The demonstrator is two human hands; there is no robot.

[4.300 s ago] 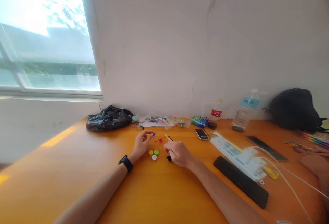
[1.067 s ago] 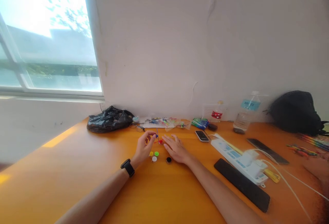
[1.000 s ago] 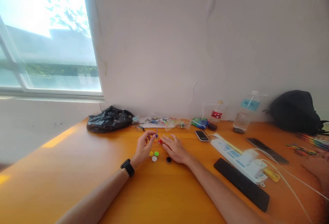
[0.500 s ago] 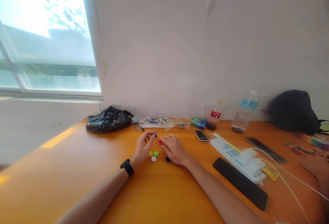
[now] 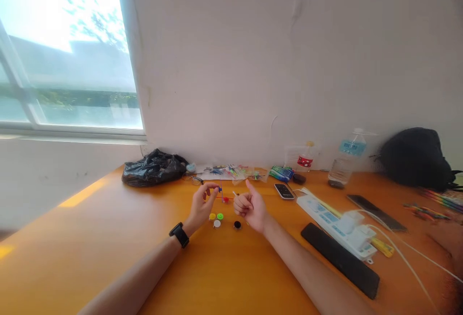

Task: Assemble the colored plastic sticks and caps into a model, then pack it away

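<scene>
My left hand (image 5: 201, 205), wearing a black watch, pinches a small blue plastic piece (image 5: 219, 190) with a thin blue stick (image 5: 222, 185) beside the fingertips. Just right of it is a small red piece (image 5: 225, 200); whether it is joined to the blue one I cannot tell. My right hand (image 5: 252, 207) is turned with its fingers curled in and one digit pointing up. A thin white piece (image 5: 235, 193) sticks out at its curled fingers. Nearer me on the table are small round pieces: yellow (image 5: 212, 216), green (image 5: 220, 216), white (image 5: 217, 224) and black (image 5: 237, 225).
Along the wall lie a black plastic bag (image 5: 155, 168), glasses (image 5: 197, 180), bags of small coloured parts (image 5: 238, 172) and two bottles (image 5: 306, 160). A power strip (image 5: 334, 223), phones (image 5: 340, 259) and cables are on the right. Another person's hand (image 5: 443, 238) shows at the right edge.
My right hand has moved slightly right, away from the red piece, and turned over with its fingers curling in. My left hand keeps its pinch almost in place.
</scene>
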